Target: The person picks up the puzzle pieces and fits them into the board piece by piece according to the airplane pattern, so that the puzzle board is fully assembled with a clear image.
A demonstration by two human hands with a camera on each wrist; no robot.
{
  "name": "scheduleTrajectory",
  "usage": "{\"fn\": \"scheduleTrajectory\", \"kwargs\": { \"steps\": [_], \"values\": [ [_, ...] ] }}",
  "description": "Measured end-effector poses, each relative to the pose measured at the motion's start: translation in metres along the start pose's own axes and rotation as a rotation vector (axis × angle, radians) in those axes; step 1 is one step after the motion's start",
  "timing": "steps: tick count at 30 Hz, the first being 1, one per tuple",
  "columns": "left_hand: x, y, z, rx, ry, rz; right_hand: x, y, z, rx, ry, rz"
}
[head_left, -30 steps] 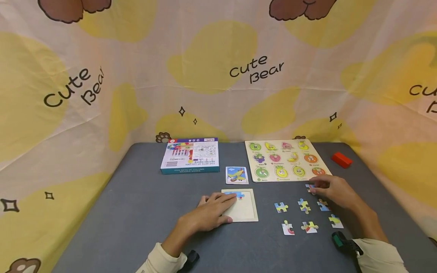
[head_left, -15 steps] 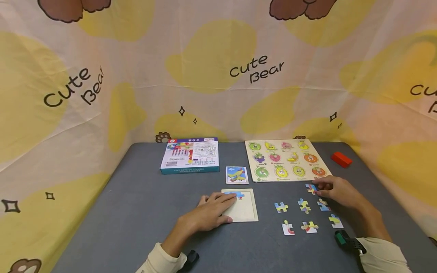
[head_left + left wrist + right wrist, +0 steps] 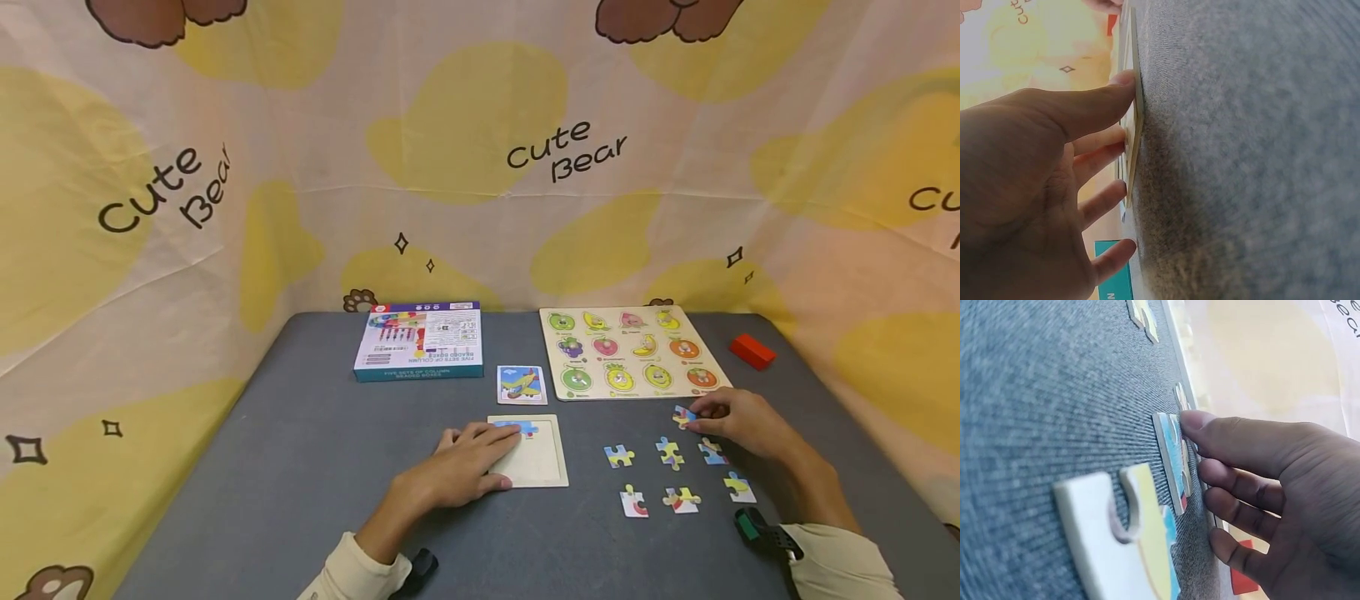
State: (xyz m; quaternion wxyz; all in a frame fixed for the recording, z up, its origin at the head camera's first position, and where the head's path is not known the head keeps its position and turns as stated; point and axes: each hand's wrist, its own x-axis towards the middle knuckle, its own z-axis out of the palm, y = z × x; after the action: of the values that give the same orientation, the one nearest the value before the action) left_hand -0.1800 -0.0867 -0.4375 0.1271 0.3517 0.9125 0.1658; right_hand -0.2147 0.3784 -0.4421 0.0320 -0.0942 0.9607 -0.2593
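My left hand (image 3: 465, 467) rests its fingers, nearly straight, on a square wooden puzzle tray (image 3: 561, 454), thumb at the near edge. One blue jigsaw piece (image 3: 529, 428) lies in the tray's top left corner, partly covered by the fingertips. At the far right, my right hand (image 3: 738, 423) pinches a blue, red and yellow jigsaw piece (image 3: 681, 417) by its right side between thumb and forefinger, low over the table. Several more loose pieces lie in front of it, among them a blue one (image 3: 1171, 459) close to the thumb and a white-and-yellow one (image 3: 1094, 531).
Behind the tray lies a picture card (image 3: 521, 385) of a yellow plane. A flat toy box (image 3: 417, 343) sits at the back left. At the back right are a fruit puzzle board (image 3: 626, 354) and a red block (image 3: 752, 352). A printed cloth (image 3: 465, 167) hangs behind the table.
The right hand has drawn back slightly to the right from over the piece to its side. The piece has turned a little in its fingers. The left hand has stayed still.
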Motion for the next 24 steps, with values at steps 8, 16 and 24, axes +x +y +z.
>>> {"fn": "scheduleTrajectory", "kwargs": {
  "steps": [8,16,24],
  "values": [
    [-0.003,0.001,-0.001,-0.007,0.005,0.006,0.001,0.000,0.001,-0.031,0.018,0.001],
    [0.000,0.000,0.001,0.009,-0.003,-0.003,0.000,-0.003,0.001,-0.030,0.029,-0.007],
    [0.001,-0.001,0.002,0.018,-0.003,-0.009,0.004,-0.017,0.005,-0.030,0.050,-0.043]
  ]
}}
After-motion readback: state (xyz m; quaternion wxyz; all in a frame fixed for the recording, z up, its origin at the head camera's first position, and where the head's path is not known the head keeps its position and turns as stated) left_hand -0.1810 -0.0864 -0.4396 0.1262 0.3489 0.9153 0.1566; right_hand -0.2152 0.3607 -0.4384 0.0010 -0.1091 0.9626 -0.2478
